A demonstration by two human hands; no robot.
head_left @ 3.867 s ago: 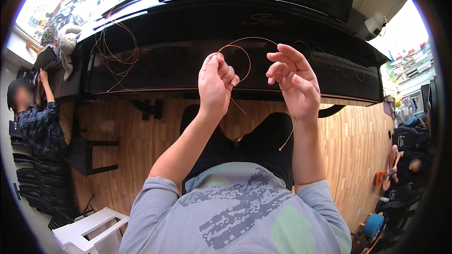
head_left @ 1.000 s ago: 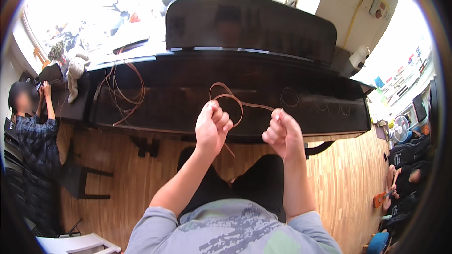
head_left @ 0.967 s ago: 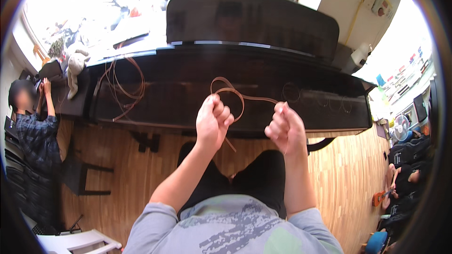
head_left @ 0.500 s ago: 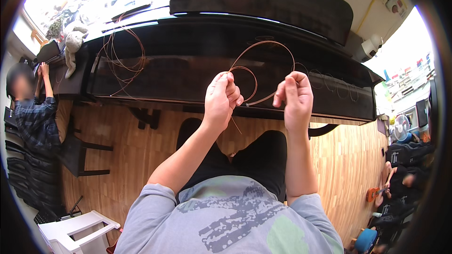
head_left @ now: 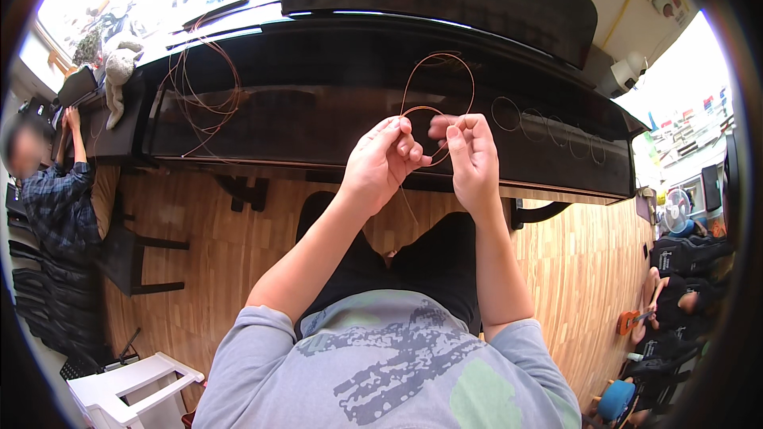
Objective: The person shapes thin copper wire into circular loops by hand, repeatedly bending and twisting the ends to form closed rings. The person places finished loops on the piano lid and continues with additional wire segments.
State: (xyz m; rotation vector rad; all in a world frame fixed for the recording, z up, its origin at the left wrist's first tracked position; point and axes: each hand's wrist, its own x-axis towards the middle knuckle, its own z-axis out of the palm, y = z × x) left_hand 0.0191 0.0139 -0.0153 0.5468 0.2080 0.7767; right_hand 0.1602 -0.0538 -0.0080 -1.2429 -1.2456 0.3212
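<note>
My left hand (head_left: 380,163) is closed in a pinch on a thin copper-coloured metal string (head_left: 472,79). The string bends into a large loop standing above my hands, with a smaller loop inside it. A straight tail of it hangs below my left hand. My right hand (head_left: 475,165) is close beside the left, its thumb and forefinger pinched together on the string's right side. Some of its fingers are blurred. Both hands are raised in front of a glossy black piano (head_left: 318,123). A loose coil of similar string (head_left: 238,83) lies on the piano, left of my hands.
Thin wire loops (head_left: 520,117) lie in a row on the piano's right part. A plush toy (head_left: 119,71) sits at its left end, near a seated person (head_left: 60,199). A black chair (head_left: 143,258) and white stand (head_left: 135,381) are to the left. Another person holds a ukulele (head_left: 628,322) at right.
My right hand has moved left, close to my left hand. The string's large loop has become narrower and moved left, and its free end near the right hand no longer shows.
</note>
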